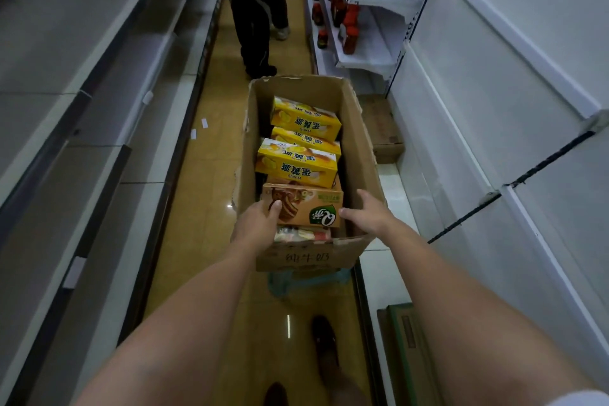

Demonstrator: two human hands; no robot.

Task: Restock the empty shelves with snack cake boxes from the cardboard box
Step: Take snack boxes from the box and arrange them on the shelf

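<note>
An open cardboard box (359, 155) stands in the aisle on the floor. Inside lie three yellow snack cake boxes (298, 165) and, nearest me, a brown snack cake box (304, 206). My left hand (257, 224) holds the brown box's left end, thumb on its front face. My right hand (369, 212) is at the box's right end, thumb touching it, fingers spread along the carton's inner wall. Under the brown box a pale packet (301, 234) shows. Empty grey shelves (99, 82) run along the left, empty white shelves (494, 128) along the right.
A person in dark trousers (253, 10) stands in the aisle just beyond the carton. Bottles (349, 26) fill shelves at the far right. A closed carton (382, 128) lies under the right shelf, a green one (408, 349) near my feet. My shoes (324, 343) are on the tan floor.
</note>
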